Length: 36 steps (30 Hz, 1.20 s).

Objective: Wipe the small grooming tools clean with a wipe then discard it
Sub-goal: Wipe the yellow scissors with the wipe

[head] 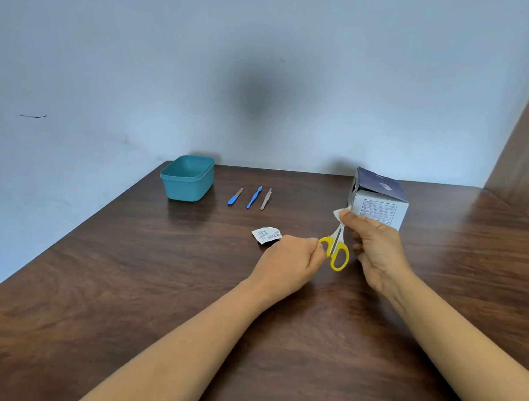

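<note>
A person's left hand (286, 260) pinches yellow-handled steel scissors (336, 251); the right hand (378, 247), at 3 o'clock, grips a white wipe (339, 213) round the blades.

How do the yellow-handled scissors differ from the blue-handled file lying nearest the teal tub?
The yellow-handled scissors are held: the left hand pinches a loop, the right hand holds a white wipe on the blades. The blue-handled metal file lies untouched on the brown wooden table. The scissors have loop handles; the file's is straight. Both have metal ends.
</note>
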### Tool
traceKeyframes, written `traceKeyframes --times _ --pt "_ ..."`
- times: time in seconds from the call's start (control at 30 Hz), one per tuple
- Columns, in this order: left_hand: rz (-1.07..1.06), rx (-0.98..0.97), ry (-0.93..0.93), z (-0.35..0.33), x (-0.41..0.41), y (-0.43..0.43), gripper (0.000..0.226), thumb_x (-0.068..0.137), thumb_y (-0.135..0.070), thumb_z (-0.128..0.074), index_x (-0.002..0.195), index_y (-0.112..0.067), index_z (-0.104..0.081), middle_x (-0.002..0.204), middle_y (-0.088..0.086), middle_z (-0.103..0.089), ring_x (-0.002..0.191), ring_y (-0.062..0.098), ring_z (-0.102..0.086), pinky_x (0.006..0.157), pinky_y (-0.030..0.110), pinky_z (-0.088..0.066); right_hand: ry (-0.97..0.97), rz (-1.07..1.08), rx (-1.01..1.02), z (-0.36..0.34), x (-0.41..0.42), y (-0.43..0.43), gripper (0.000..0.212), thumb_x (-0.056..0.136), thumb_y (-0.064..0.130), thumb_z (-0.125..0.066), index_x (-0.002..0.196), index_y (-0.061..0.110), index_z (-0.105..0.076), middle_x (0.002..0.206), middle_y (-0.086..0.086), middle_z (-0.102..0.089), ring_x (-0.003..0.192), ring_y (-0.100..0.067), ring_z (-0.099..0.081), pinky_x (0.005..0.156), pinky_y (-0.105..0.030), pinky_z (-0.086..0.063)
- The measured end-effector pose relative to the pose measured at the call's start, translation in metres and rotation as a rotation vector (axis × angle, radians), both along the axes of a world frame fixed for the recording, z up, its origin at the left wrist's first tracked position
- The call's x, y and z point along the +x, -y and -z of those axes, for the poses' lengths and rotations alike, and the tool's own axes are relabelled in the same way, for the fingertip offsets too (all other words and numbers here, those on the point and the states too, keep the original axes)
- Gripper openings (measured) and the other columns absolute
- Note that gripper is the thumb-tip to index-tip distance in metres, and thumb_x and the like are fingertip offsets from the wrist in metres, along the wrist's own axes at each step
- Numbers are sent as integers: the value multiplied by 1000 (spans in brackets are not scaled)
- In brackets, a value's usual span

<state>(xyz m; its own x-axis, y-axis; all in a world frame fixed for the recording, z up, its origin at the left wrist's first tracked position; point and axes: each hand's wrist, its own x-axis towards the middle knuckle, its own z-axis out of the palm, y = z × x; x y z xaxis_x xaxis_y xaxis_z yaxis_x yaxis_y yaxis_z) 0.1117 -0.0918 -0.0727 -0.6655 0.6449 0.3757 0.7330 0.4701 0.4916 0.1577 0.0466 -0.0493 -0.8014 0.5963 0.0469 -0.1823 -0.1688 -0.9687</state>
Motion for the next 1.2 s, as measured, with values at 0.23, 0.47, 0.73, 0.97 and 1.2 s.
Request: traceKeyframes --times 0.23,0.47,0.73,0.97,1.2 --pt "5 6 3 0 0 0 44 100 -30 -38 58 -18 -31 52 1 -39 55 24 -39 54 37 -32 -45 4 -6 -1 0 2 12 87 23 -67 77 19 -71 57 20 -65 55 3 -52 63 -17 -32" --pt "6 -22 -6 -1 1 1 45 101 -31 -38 58 -18 -32 53 1 -41 56 24 -41 53 34 -29 1 48 -47 -3 -1 -4 10 77 20 -76 70 19 -69 53 18 -59 54 -2 -40 56 -20 -26" --pt "-13 -19 -16 -1 1 2 43 101 -33 -36 61 -17 -32 55 1 -41 60 26 -40 53 33 -27 -22 138 -249 -5 -5 -16 14 80 24 -74 75 20 -62 76 5 -54 57 -6 -35 51 -20 -25" --pt "-121 111 34 -3 -5 4 43 98 -36 -30 58 -19 -29 50 -3 -33 58 23 -33 56 33 -27 109 25 -93 -2 -6 -23 14 83 29 -71 87 16 -70 79 8 -59 55 -4 -32 40 -13 -25" --pt "-149 136 65 -2 -8 5 43 100 -28 -36 59 -18 -30 52 -2 -35 63 28 -37 57 34 -27 280 -288 152 -10 2 -17 13 85 20 -67 72 16 -67 50 14 -58 59 -6 -37 53 -18 -28"
